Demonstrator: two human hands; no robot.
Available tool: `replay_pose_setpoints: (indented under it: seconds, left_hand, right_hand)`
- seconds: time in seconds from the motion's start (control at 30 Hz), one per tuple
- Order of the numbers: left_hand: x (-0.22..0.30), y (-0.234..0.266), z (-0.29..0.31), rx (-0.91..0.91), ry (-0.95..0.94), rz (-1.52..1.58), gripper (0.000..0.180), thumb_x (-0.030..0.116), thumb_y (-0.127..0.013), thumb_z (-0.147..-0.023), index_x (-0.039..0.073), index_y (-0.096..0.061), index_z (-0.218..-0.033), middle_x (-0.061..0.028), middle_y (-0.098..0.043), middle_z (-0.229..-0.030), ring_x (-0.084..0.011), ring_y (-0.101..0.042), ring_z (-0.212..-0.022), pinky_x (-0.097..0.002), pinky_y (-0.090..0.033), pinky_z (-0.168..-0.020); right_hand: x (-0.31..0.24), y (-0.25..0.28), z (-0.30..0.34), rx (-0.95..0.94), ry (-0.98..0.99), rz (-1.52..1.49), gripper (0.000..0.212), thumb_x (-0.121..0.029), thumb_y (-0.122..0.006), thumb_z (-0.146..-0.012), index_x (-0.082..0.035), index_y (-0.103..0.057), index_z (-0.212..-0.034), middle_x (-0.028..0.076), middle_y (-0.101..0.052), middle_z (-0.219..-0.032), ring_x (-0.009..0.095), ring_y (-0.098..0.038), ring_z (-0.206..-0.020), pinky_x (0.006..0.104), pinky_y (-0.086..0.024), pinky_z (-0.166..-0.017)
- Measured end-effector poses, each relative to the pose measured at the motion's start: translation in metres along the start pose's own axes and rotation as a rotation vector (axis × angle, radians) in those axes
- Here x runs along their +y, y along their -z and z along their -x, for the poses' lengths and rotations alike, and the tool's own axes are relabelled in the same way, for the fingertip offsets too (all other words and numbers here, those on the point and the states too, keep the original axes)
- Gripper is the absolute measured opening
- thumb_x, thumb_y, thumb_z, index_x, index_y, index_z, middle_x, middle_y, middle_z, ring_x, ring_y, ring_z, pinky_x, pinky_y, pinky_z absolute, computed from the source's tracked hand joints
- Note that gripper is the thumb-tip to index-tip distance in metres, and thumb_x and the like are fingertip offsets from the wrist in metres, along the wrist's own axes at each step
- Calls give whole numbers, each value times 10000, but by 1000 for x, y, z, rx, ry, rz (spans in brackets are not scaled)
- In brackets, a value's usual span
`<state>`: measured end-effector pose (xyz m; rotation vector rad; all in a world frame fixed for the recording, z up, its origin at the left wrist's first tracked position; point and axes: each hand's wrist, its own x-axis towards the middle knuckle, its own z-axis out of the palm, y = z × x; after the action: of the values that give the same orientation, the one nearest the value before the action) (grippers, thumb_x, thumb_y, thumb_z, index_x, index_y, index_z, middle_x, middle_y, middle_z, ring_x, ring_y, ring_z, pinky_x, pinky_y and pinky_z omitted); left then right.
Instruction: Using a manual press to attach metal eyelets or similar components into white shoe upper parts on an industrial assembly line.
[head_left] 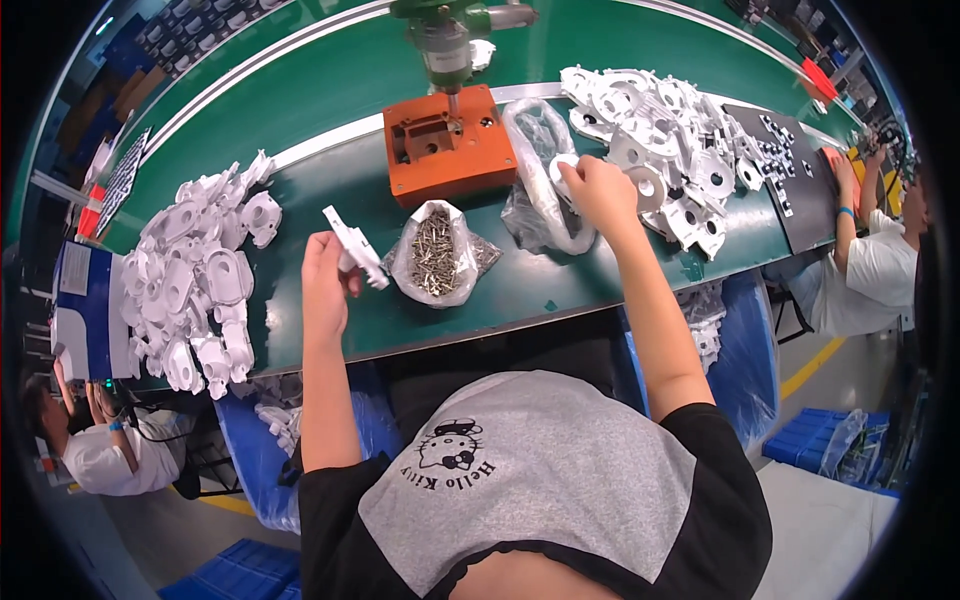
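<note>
Holding a white part (355,243) near screws (435,256) is the left hand (325,266); how the right hand (603,196) grips, I cannot tell.

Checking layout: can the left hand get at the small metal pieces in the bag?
Probably yes: the pieces show in the open bag beside the left hand, though the white part that hand holds may hinder it.

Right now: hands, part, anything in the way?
Left hand: holding white part. Right hand: at clear plastic bag, grip unclear. Screw bag between hands, possibly in the way.
</note>
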<state>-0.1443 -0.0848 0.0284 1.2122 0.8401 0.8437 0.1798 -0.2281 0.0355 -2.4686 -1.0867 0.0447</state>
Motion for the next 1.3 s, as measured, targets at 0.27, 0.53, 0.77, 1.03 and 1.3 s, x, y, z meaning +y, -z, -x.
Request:
replay_pose_setpoints:
  seconds: [0.27, 0.53, 0.77, 1.03, 1.3]
  left_hand:
    - [12, -9, 22, -179, -11, 241, 163, 194, -473, -965, 58, -437, -1048, -132, -604, -843, -137, -516, -551, -270, -440, -515]
    - [12, -40, 29, -382, 44, 476, 206, 139, -494, -921, 51, -412, -1089, -139, -601, -872, -157, -541, -577, -309, -474, -514]
    - [15, -71, 43, -426, 201, 429, 224, 255, -411, -985, 66, -426, -1105, -97, -611, -857, -158, -585, -616, -293, -470, -472]
    - [2, -79, 44, -497, 137, 366, 254, 265, -411, -987, 45, -416, -1114, -115, -623, -903, -157, -648, -665, -259, -506, -447]
    - [-5, -82, 49, -460, 121, 345, 258, 278, -427, -986, 47, -418, -1101, -106, -612, -867, -129, -594, -586, -248, -478, -447]
  right_hand:
    - [-1, -19, -7, -26, 64, 147, 345, -350, -550, -867, -41, -679, -784, 181, -662, -774, 388, -640, -755, 463, -510, -696]
    - [7, 14, 2, 161, 187, 97, 282, -255, -547, -895, 4, -632, -824, 178, -646, -712, 335, -663, -718, 432, -508, -627]
    - [-41, 52, 64, -309, 268, -998, 158, -103, -548, -919, 14, -590, -822, 48, -627, -704, 105, -597, -643, 236, -456, -582]
    - [-60, 39, 90, -297, 610, -742, 81, -56, -613, -856, 18, -581, -851, 107, -574, -777, 235, -567, -716, 306, -443, -652]
    - [-59, 27, 94, -344, 659, -752, 115, -79, -621, -862, 15, -557, -851, 109, -559, -781, 252, -545, -716, 319, -436, -656]
